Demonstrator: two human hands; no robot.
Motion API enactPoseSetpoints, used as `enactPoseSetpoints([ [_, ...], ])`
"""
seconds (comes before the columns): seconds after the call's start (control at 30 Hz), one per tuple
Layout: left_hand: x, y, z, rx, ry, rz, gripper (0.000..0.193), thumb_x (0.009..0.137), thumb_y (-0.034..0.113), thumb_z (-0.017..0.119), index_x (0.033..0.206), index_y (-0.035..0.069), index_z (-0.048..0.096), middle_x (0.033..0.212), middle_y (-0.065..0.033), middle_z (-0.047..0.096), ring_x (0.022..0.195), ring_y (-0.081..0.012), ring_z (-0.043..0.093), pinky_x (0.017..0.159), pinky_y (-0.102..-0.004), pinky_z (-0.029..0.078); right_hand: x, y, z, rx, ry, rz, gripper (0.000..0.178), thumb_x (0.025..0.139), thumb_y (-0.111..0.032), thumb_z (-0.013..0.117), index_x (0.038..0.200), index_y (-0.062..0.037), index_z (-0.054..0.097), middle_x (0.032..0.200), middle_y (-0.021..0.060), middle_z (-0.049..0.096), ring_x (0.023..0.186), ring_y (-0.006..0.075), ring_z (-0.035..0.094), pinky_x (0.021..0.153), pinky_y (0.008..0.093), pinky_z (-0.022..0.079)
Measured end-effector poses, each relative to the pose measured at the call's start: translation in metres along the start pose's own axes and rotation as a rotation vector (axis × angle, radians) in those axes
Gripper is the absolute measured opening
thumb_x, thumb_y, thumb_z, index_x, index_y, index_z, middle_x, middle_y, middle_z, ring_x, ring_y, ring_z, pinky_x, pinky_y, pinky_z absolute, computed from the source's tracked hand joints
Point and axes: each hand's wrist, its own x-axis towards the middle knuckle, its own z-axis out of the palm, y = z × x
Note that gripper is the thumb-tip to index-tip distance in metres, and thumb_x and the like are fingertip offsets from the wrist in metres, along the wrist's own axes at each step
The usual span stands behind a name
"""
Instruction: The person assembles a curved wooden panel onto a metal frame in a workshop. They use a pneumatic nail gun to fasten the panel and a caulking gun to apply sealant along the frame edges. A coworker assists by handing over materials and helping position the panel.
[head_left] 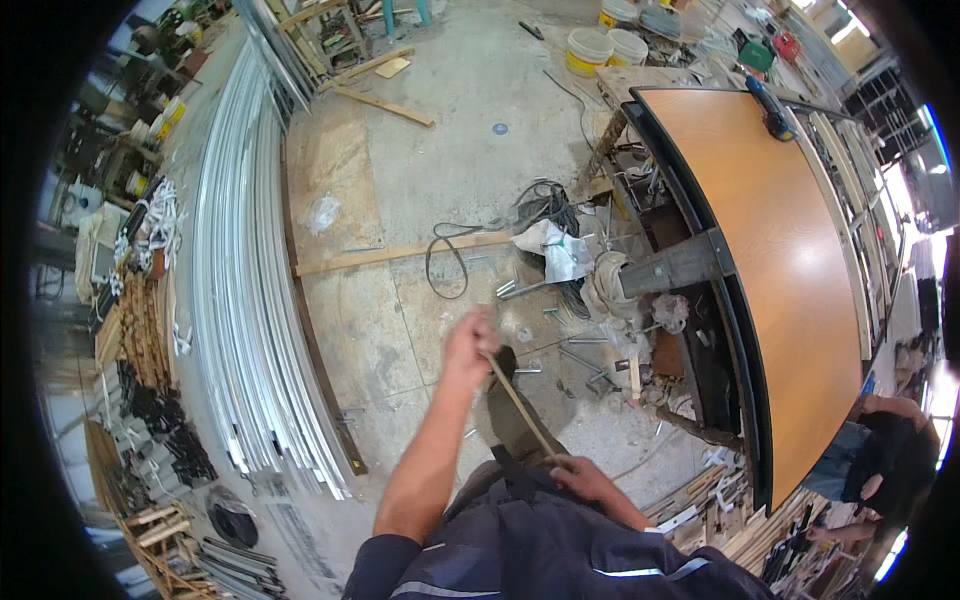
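Seen from above in a cluttered workshop: left hand (470, 345) raised at arm's length over the concrete floor (440, 170), fingers clamped round the upper end of a thin wooden stick (520, 405); right hand (585, 478) low against the body, closed on the stick's lower end. Stick slanting between the two, crossing over a dark shoe (505, 400) planted on the floor. To the right, a curved orange-topped desk (790, 270) with a black edge band, its near rim well apart from both hands; beneath that rim, a grey metal bracket (675, 268), crumpled white rags (560, 250) and scattered bolts. To the left, a long bundle of pale metal profiles (245, 290) lying along the floor, leaving an open strip of bare concrete between profiles and desk. Across that strip, a wooden batten (400, 255) and a loop of black cable (445, 260), both beyond the left hand. Yellow-and-white buckets (590, 48) at the far edge. Another person (885, 450) crouched at the lower right, past the desk's end
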Motion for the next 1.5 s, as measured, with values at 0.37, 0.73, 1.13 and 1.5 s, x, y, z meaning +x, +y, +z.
enactPoseSetpoints([
  [0.37, 0.072, 0.208, 0.052, -0.082, -0.122, 0.186, 0.019, 0.104, 0.022, 0.052, 0.103, 0.003, 0.059, 0.065, 0.0049, 0.042, 0.049, -0.0067, 0.036, 0.05, -0.0255, 0.032, 0.064, -0.082, -0.049, -0.123, 0.052, -0.011, 0.034, 0.095, -0.019, 0.063, 0.123, -0.0008, 0.066, 0.1, 0.0155, 0.073, 0.092, 0.0203, 0.066, 0.086, 0.0353, 0.051],
  [0.73, 0.345, 0.33, -0.03, 0.079, 0.276, -0.09, 0.011, 0.1, 0.02, 0.056, 0.095, 0.01, 0.058, 0.073, 0.0015, 0.054, 0.05, -0.0098, 0.04, 0.049, -0.0291, 0.038, 0.186, -0.237, -0.022, -0.062, 0.324, 0.244, 0.035, 0.091, -0.018, 0.061, 0.118, 0.004, 0.066, 0.085, 0.0129, 0.07, 0.081, 0.0162, 0.062, 0.078, 0.0331, 0.051],
  [1.13, 0.416, 0.576, 0.156, 0.275, -0.276, -0.09, 0.027, 0.102, 0.025, 0.056, 0.113, 0.001, 0.058, 0.062, 0.0066, 0.039, 0.044, -0.0062, 0.029, 0.043, -0.0228, 0.025, 0.27, -0.279, 0.061, -0.137, 0.601, 0.301, 0.025, 0.089, -0.021, 0.059, 0.104, -0.0029, 0.07, 0.097, 0.0243, 0.069, 0.093, 0.0407, 0.067, 0.082, 0.0465, 0.051],
  [1.5, 0.317, 0.835, 0.316, -0.297, -0.877, 0.69, 0.019, 0.1, 0.014, 0.048, 0.11, -0.002, 0.045, 0.053, 0.0012, 0.043, 0.029, -0.0058, 0.031, 0.029, -0.0193, 0.032, 0.414, -0.377, -0.018, -0.346, 0.54, 0.396, 0.036, 0.086, -0.035, 0.064, 0.108, -0.0081, 0.072, 0.104, 0.0188, 0.071, 0.101, 0.0373, 0.067, 0.085, 0.047, 0.053],
])
